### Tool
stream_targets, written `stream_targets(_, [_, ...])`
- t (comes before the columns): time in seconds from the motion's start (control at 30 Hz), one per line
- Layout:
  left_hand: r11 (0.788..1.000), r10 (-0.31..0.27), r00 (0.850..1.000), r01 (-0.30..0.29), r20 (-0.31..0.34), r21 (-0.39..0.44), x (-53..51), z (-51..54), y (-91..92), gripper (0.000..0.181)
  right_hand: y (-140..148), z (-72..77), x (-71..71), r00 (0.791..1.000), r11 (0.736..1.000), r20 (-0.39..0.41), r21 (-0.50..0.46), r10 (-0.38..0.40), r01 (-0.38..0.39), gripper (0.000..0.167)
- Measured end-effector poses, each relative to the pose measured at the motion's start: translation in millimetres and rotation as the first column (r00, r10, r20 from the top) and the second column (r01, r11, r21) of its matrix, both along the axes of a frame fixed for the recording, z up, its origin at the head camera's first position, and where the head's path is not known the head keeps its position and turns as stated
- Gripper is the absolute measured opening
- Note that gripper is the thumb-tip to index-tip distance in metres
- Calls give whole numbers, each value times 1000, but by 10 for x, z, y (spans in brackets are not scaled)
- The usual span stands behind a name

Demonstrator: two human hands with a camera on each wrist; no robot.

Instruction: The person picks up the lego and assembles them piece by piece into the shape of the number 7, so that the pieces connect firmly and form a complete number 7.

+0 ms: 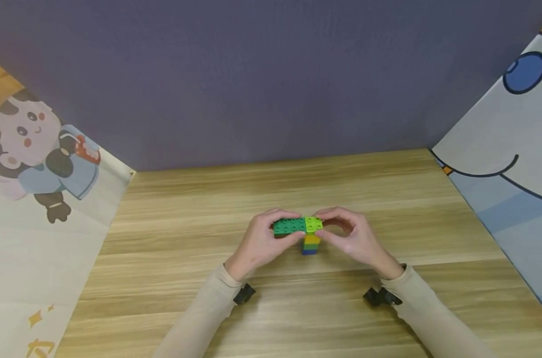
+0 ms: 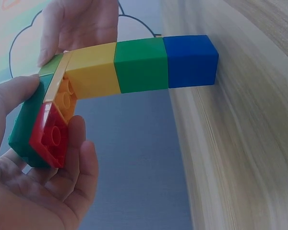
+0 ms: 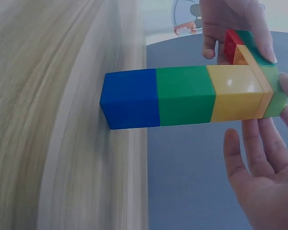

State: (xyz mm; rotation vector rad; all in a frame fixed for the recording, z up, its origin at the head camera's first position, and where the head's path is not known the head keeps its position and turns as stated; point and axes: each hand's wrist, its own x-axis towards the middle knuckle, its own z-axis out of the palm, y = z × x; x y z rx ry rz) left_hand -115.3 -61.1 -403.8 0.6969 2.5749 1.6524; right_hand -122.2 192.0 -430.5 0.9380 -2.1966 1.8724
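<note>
A small tower of toy building blocks stands upright on the table. From the bottom it has a blue block (image 2: 191,61), a green block (image 2: 141,64) and a yellow block (image 2: 93,71). Above these, a flat orange piece (image 2: 63,100) juts out leftward, with a flat red piece (image 2: 52,135) beside it. On top lie a long dark green block (image 1: 289,226) and, at its right end, a lime green block (image 1: 314,225). My left hand (image 1: 263,243) grips the dark green block between thumb and fingers. With thumb and fingertips my right hand (image 1: 356,239) pinches the lime block.
The wooden table (image 1: 186,209) extends around the tower on all sides. A dark wall panel (image 1: 271,89) closes off the back. Printed cartoon panels stand at the left (image 1: 87,223) and the right (image 1: 490,149).
</note>
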Motion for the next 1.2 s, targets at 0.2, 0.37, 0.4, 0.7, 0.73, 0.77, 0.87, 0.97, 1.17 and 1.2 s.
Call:
stream_targets(0.2, [1000,6,999,-7,-33,-27,-10,0,-1,36,-6,-38,-19,999,1000,-38,-15,-2,1,39])
stream_targets(0.37, [992,6,991,-22,-132,-123,-9,6,-23,36,-23,-73,-29,998,998,-65,-57,-2,-2,39])
stream_targets(0.4, [989,5,987,-28,-158,-144,-6,5,-36,37,-29,-82,-31,997,997,-76,-71,1,-7,39])
stream_targets(0.7, [998,-10,981,-1,-196,-55,44,-55,-288,46,-44,-120,-6,997,995,-76,-100,-14,6,41])
stream_targets(0.73, [999,-9,982,3,-189,-35,48,-62,-305,44,-42,-124,-2,997,995,-70,-104,-16,9,40])
stream_targets(0.77, [1000,-11,982,7,-187,-20,50,-67,-317,42,-39,-126,3,998,994,-64,-108,-19,12,40])
stream_targets(0.87, [1000,-20,983,22,-182,6,57,-74,-334,37,-31,-133,16,998,993,-49,-112,-29,24,41])
stream_targets(0.97, [1000,-23,984,25,-178,9,63,-69,-336,35,-10,-143,27,999,996,-31,-82,-29,27,45])
stream_targets(1.17, [1000,-18,985,20,-169,8,74,-69,-336,35,115,-236,48,998,997,49,70,-36,33,68])
stream_targets(1.2, [1000,-17,986,18,-168,6,77,-67,-338,35,134,-257,54,997,995,74,92,-39,32,69])
